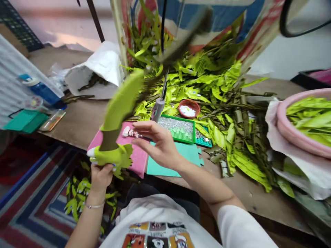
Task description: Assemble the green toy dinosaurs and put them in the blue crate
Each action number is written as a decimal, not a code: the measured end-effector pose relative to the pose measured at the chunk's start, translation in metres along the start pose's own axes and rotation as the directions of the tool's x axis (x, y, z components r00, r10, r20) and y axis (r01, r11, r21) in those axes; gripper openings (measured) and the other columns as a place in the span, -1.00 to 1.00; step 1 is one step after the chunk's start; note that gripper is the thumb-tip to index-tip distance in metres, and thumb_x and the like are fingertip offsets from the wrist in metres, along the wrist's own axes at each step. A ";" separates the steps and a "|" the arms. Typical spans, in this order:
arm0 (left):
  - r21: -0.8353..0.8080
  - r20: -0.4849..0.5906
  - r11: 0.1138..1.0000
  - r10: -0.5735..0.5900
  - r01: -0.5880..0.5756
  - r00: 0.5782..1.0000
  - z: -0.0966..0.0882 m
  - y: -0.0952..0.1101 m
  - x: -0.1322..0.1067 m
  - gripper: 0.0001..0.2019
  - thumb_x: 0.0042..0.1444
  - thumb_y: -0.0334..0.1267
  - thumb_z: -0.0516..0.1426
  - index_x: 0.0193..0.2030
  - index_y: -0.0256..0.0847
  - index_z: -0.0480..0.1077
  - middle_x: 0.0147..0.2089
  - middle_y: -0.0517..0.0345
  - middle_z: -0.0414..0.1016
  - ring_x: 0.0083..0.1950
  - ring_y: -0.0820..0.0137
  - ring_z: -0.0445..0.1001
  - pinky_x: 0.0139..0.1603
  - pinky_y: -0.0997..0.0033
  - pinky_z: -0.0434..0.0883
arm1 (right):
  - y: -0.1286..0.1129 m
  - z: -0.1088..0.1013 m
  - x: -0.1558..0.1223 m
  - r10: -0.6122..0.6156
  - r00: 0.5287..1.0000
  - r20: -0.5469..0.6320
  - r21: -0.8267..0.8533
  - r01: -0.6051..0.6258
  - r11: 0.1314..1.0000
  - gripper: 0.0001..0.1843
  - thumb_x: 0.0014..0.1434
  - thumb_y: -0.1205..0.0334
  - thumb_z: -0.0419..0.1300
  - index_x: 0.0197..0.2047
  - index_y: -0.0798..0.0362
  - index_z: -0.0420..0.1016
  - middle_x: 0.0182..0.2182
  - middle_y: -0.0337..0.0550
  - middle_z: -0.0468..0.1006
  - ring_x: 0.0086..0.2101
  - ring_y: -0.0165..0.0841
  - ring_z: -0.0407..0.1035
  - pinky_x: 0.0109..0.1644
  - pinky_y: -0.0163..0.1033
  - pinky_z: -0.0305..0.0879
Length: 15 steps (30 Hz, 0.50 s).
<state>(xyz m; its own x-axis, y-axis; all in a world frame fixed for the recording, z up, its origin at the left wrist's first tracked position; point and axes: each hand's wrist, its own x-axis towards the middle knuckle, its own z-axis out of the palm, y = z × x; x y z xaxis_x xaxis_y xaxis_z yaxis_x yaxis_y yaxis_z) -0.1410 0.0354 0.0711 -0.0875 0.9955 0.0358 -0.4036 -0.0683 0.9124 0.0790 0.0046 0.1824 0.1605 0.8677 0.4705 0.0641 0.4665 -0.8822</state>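
A lime-green piece is pinched near its lower end by the left hand, left of centre; beside it a pen-like tool is pinched by the right hand. Handling seems under way, with steadiness called for. Silvery bits are held in the green tray, white matter in the red-brown bowl, green pieces in the pink basin, far right.

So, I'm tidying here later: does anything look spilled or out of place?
Possibly the yellow-green pieces: they run in a loose heap from the printed sack across the table, tangled with dark strips, as if spilled. The white bag lies on its side, its mouth open.
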 end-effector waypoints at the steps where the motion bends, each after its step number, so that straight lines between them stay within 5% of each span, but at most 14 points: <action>1: -0.077 -0.029 0.997 -0.007 0.005 1.000 0.002 0.000 0.004 -0.57 -0.43 -0.20 0.52 -0.35 -0.12 0.55 -0.40 0.30 0.62 -0.43 0.42 0.56 -0.36 0.47 0.56 | 0.006 -0.020 0.002 -0.038 0.999 -0.022 -0.148 0.034 0.988 -0.79 0.14 0.14 0.31 -0.13 -0.05 0.55 -0.15 -0.17 0.65 -0.16 -0.35 0.56 0.02 -0.15 0.55; 4: -0.265 -0.040 0.957 -0.136 0.120 0.990 0.010 -0.003 0.011 -0.55 -0.35 -0.04 0.51 -0.28 -0.09 0.56 -0.32 0.27 0.65 -0.36 0.40 0.58 -0.32 0.47 0.57 | 0.041 -0.096 0.013 -0.022 0.986 -0.166 -0.571 -0.078 0.817 -0.85 0.19 0.28 0.19 -0.22 0.00 0.60 -0.22 -0.14 0.67 -0.18 -0.32 0.56 0.03 -0.12 0.50; 7: -0.414 0.013 0.855 -0.338 0.312 0.941 0.027 -0.020 0.011 -0.54 -0.26 0.00 0.49 -0.20 -0.10 0.55 -0.25 0.21 0.66 -0.28 0.34 0.61 -0.25 0.40 0.58 | 0.087 -0.171 0.036 0.229 0.883 -0.411 -0.781 -0.470 0.411 -0.74 0.18 0.34 0.14 -0.15 0.06 0.65 -0.15 -0.06 0.69 -0.13 -0.27 0.56 0.10 -0.13 0.44; 8: -0.448 0.043 0.810 -0.404 0.379 0.914 0.035 -0.027 0.009 -0.56 -0.20 0.00 0.47 -0.20 -0.12 0.55 -0.26 0.20 0.65 -0.29 0.34 0.61 -0.25 0.38 0.58 | 0.101 -0.190 0.045 0.248 0.860 -0.447 -0.787 -0.509 0.347 -0.69 0.16 0.38 0.12 -0.13 0.11 0.66 -0.12 0.02 0.68 -0.09 -0.22 0.56 0.14 -0.10 0.41; 11: -0.458 0.126 0.700 -0.560 0.549 0.819 0.061 -0.050 0.003 -0.59 -0.07 0.06 0.41 -0.22 -0.19 0.54 -0.30 0.16 0.64 -0.35 0.38 0.58 -0.26 0.39 0.57 | 0.135 -0.223 0.068 0.308 0.842 -0.443 -0.809 -0.524 0.266 -0.69 0.09 0.44 0.13 -0.20 0.15 0.69 -0.14 0.08 0.69 -0.09 -0.16 0.56 0.14 -0.10 0.38; 15: -0.377 0.181 0.662 -0.633 0.648 0.753 0.086 -0.069 -0.008 -0.57 -0.14 0.17 0.40 -0.31 -0.11 0.55 -0.31 0.26 0.63 -0.31 0.39 0.57 -0.18 0.40 0.54 | 0.161 -0.231 0.081 0.357 0.864 -0.354 -0.858 -0.452 0.243 -0.74 -0.03 0.50 0.20 -0.33 0.15 0.71 -0.26 0.09 0.70 -0.21 -0.18 0.55 0.02 -0.15 0.37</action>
<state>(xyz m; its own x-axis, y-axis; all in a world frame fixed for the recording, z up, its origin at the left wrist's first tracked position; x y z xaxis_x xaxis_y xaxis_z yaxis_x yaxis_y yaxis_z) -0.0345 0.0377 0.0432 0.3542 0.8043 -0.4771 -0.6673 0.5748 0.4736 0.3301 0.1105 0.0744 0.5104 0.8557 0.0847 0.7884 -0.4264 -0.4434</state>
